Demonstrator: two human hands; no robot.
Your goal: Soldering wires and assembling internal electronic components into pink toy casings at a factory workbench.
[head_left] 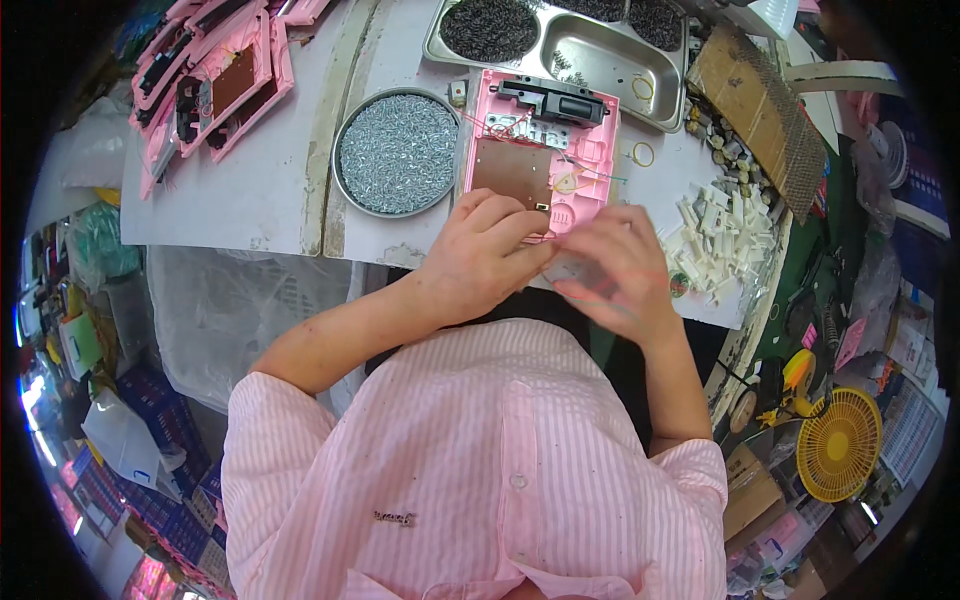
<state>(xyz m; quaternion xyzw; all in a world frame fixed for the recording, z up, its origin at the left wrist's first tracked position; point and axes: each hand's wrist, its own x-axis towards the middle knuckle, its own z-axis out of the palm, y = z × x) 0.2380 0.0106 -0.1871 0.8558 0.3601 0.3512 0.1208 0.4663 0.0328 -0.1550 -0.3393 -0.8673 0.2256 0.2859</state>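
Observation:
In front of me on the table lies a pink plastic housing with a brown circuit board, a black module along its far side and thin coloured wires. My left hand is at the housing's near edge, its fingers curled over the board's corner. Thumb and forefinger press together close to a thin red wire; what lies between them is hidden. Just right of it, my right hand is smeared by motion, with faint red and green streaks across it. Whether its fingers hold anything cannot be made out.
A round tray of small silvery metal parts stands left of the housing. Behind is a steel compartment tray with dark screws. White plastic pieces are heaped at right, near cardboard. More pink housings lie far left; a yellow fan stands lower right.

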